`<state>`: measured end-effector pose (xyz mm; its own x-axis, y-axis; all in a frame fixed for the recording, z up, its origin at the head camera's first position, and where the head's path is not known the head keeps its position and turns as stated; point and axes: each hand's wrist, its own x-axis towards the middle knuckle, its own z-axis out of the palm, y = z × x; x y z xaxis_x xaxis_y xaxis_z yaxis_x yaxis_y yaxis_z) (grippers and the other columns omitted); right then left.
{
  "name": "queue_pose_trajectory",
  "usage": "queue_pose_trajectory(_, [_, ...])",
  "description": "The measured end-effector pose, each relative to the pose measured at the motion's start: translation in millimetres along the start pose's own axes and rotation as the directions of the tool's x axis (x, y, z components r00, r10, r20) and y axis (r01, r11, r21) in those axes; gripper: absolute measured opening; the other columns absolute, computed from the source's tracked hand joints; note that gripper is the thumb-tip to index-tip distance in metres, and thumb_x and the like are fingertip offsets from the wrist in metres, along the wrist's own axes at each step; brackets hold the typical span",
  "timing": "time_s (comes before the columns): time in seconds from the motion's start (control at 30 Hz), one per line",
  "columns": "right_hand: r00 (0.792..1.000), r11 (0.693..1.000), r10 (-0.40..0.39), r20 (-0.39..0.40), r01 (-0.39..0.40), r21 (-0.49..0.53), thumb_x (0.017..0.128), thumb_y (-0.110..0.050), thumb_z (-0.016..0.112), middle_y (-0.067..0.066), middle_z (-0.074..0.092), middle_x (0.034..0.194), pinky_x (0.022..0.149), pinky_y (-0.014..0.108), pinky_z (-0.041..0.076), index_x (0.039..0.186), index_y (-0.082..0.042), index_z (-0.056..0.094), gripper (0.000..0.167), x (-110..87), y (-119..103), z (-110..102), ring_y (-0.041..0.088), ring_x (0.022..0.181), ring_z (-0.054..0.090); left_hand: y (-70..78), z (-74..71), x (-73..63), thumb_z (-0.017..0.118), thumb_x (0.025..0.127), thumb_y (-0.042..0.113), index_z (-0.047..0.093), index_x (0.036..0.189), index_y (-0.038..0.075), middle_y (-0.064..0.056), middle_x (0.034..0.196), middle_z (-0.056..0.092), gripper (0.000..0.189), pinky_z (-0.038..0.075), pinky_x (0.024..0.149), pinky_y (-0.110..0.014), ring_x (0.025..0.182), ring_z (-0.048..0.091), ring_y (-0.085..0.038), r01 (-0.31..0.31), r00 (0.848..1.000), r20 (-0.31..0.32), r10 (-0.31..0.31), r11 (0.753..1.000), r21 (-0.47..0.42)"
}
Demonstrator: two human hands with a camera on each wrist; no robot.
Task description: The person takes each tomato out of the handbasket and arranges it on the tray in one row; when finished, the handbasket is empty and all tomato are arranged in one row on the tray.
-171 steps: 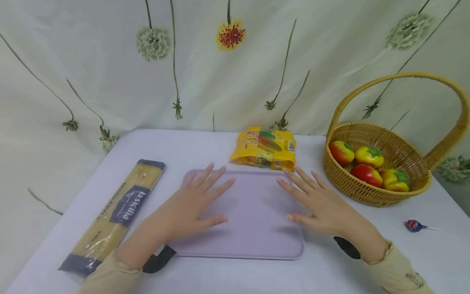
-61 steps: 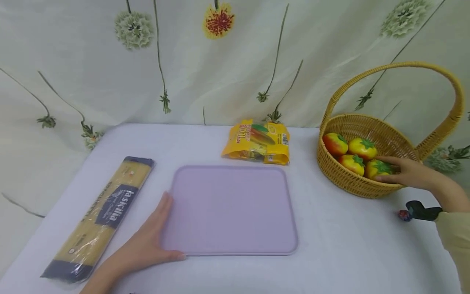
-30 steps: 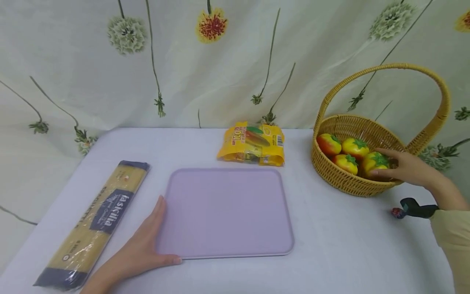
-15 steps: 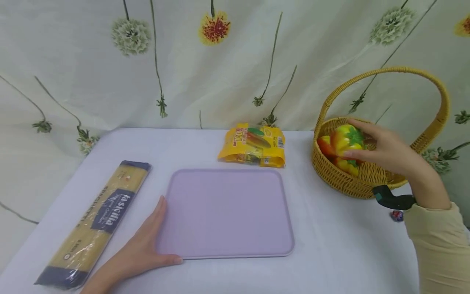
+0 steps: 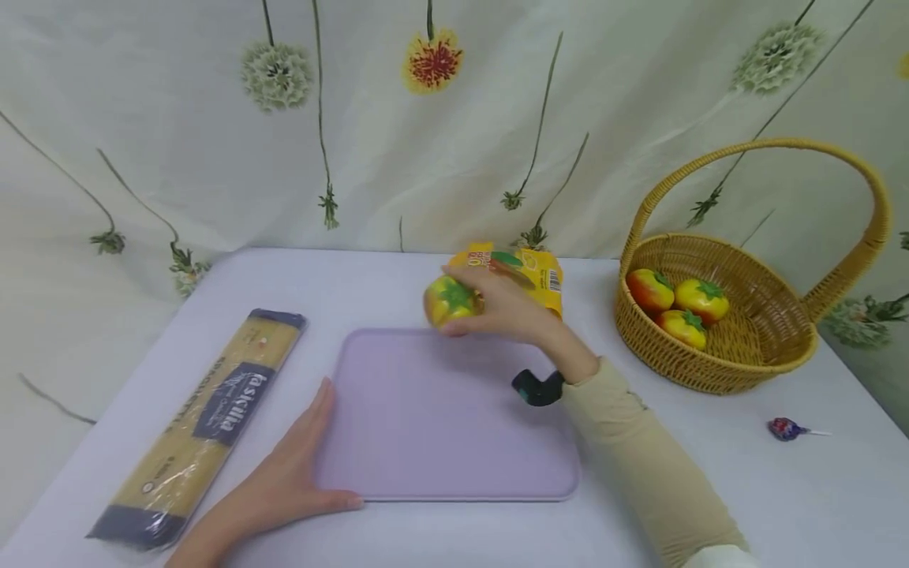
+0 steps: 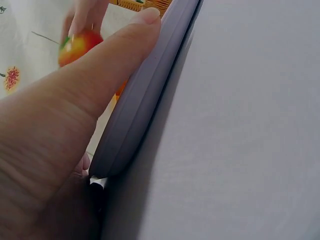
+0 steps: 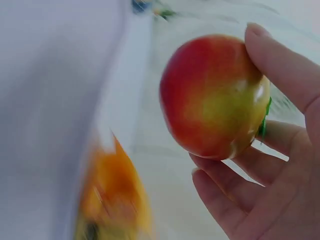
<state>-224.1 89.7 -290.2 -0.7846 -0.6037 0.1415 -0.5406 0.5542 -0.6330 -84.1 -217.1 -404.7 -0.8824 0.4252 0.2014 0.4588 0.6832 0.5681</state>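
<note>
My right hand (image 5: 507, 308) holds a glossy red-and-yellow persimmon (image 5: 449, 301) with a green leafy top, above the far edge of the lilac tray (image 5: 447, 426). In the right wrist view the persimmon (image 7: 215, 97) sits between the thumb and the fingers, its red side facing the camera. My left hand (image 5: 287, 465) lies at the tray's near left corner, fingers straight along the left side and thumb at the front edge. The left wrist view has the thumb (image 6: 110, 65) stretched along the tray's rim (image 6: 145, 95).
A wicker basket (image 5: 717, 371) with a tall handle holds 3 more persimmons at the right. A yellow snack bag (image 5: 547, 280), partly covered by my right hand, lies behind the tray. Spaghetti (image 5: 206, 418) in a long pack lies left; a lollipop (image 5: 784, 429) lies right.
My right hand has gripped a persimmon in the basket, lifted it out and carried it left over the tray's far edge. The left hand has stayed at the tray's corner.
</note>
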Motion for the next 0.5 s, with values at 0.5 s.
queue_pose_trajectory(0.5, [0.996, 0.997, 0.05, 0.069, -0.047, -0.055, 0.085, -0.043, 0.065, 0.006, 0.043, 0.14, 0.097, 0.022, 0.034, 0.145, -0.01, 0.036, 0.075, 66.5, -33.0, 113.0, 0.013, 0.115, 0.044, 2.1, -1.5, 0.2, 0.08, 0.061, 0.056, 0.0, 0.148, -0.001, -0.023, 0.153, 0.001, 0.131, -0.002, 0.102, -0.01, 0.136, 0.011, -0.042, 0.018, 1.0, 0.006, -0.018, 1.0, 0.0])
